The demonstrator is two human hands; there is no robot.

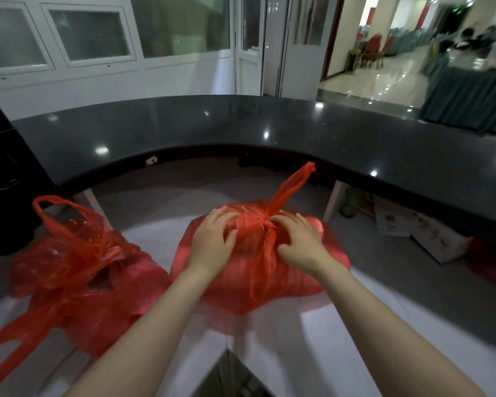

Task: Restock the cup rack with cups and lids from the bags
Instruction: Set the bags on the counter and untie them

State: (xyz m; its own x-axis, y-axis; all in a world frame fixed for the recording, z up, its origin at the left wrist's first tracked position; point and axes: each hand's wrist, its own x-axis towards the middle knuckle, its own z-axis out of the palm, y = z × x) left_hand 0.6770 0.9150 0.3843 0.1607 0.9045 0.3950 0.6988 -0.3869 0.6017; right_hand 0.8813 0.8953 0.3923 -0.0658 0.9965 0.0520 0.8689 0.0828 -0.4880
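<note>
Red thin plastic bag (258, 267) sat on the white tabletop (341, 339) with its tied knot (262, 222) midway between both hands, the left hand (212, 239) curled round the gathered neck and the right hand (299, 242) fingering the knot, a pinch unclear.

Curved black counter (241, 130); white-framed windows (89, 35); glossy floor (384, 81).
</note>
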